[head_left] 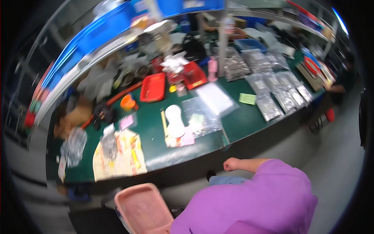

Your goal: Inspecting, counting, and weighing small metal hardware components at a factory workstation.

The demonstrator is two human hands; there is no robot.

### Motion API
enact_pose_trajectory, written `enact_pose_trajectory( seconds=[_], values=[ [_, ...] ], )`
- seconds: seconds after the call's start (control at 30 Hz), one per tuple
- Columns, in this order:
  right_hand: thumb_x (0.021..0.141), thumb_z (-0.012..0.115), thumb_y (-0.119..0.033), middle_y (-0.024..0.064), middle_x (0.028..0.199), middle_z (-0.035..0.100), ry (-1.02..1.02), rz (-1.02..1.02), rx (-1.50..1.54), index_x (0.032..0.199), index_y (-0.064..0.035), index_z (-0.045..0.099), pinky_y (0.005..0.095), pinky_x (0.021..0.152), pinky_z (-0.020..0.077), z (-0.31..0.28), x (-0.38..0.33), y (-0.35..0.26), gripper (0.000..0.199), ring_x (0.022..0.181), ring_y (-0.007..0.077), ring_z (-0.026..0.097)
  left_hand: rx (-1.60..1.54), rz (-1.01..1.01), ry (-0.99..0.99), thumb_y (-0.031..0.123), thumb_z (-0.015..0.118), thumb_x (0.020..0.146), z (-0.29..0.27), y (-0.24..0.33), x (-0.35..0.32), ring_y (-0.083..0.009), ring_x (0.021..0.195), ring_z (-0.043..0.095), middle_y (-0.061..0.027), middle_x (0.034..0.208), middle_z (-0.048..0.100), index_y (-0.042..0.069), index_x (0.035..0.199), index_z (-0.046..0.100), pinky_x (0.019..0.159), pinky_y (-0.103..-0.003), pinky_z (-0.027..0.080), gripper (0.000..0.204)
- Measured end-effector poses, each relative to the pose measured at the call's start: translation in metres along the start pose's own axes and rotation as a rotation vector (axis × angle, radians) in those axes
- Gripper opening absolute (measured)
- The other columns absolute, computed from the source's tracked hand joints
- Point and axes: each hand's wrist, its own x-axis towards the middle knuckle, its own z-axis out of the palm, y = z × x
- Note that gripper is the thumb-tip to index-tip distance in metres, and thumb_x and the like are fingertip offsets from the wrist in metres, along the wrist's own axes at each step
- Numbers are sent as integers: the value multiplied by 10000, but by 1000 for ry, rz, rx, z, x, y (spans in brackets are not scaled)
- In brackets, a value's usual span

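Note:
My right hand is curled into a fist beside the front edge of the green worktable. Nothing shows in its fingers, and it hangs apart from the table. My left hand is out of sight. At the lower left, close to my purple shirt, is a pink mesh-bottomed basket; whether I hold it is hidden. On the table ahead lie a white, waisted flat piece, a pink paper and clear plastic bags.
Several packed silver bags lie at the right, near a green note. Red trays and an orange cup stand farther back. A patterned sheet lies front left. Another person is at the far right. Blue bins line the shelf.

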Motion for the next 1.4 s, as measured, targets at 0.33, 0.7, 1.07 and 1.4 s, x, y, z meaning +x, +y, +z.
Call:
enact_pose_trajectory(
  seconds=[0.33, 0.7, 1.07, 1.4],
  values=[
    [805, 717, -117, 37, 723, 686, 355, 176, 452, 905, -99, 665, 347, 587, 536, -50, -18, -86, 114, 652, 162, 677, 206, 181, -269, 225, 544, 971, 50, 53, 235, -290, 968, 630, -207, 1094, 652, -60, 1280, 557, 880, -382, 521, 421],
    [743, 669, -101, 92, 738, 712, 624, 992, 477, 768, -120, 687, 398, 612, 559, 153, -83, -93, 36, 600, 221, 676, 353, 266, -174, 197, 552, 995, 12, 69, 419, -319, 1022, 624, -230, 1149, 639, -63, 1300, 545, 907, -393, 521, 401],
    [828, 724, -154, 28, 871, 747, 668, 555, 633, 991, -125, 722, 346, 723, 570, 85, -6, -243, 166, 792, 160, 706, 523, 441, -47, 169, 560, 1019, 22, 80, 524, -348, 1076, 618, -252, 1203, 626, -66, 1320, 533, 934, -403, 522, 383],
    [769, 782, -209, 33, 847, 747, 691, 702, 686, 938, -145, 732, 364, 697, 559, 184, -117, -127, 187, 748, 192, 700, 523, 597, 15, 141, 584, 1022, 179, 115, 412, -374, 1091, 619, -258, 1216, 630, -58, 1308, 551, 950, -414, 520, 349]
  ],
)
